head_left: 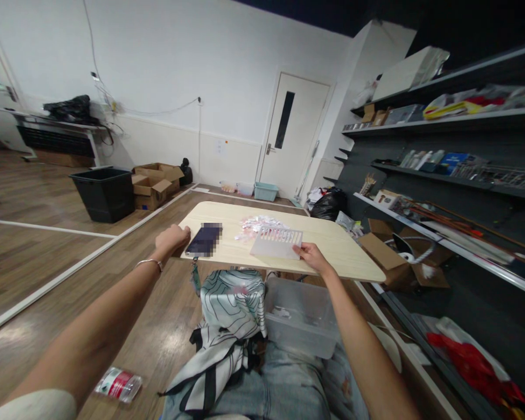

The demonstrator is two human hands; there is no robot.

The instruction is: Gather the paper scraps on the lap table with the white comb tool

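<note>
At the near side of the pale table [350, 248], right of the phone [201, 239], the slotted board [273, 248] sits in front of a loose heap of small white and pinkish pieces [262, 223]. Right hand [312, 258] has its right edge pinched, thumb side showing; left hand [172, 239] is at the table's left edge beside the phone, fingers curled, can't tell if it grips anything. Handling, my judgement: keep the pinch light and at the rim, clear of the slots; hold the board level so nothing in them slides; steady its free left side with the other hand if it wobbles; keep it back from the table's front edge, with the clear plastic bin [301, 326] below. Look: thin, flat, roughly rectangular, whitish and see-through-ish, plain on the near part, a row of narrow upright slots along the far part. Most slots show white and pinkish bits, the rightmost look paler; too small to tell whether pieces sit inside or show through from behind.
</note>
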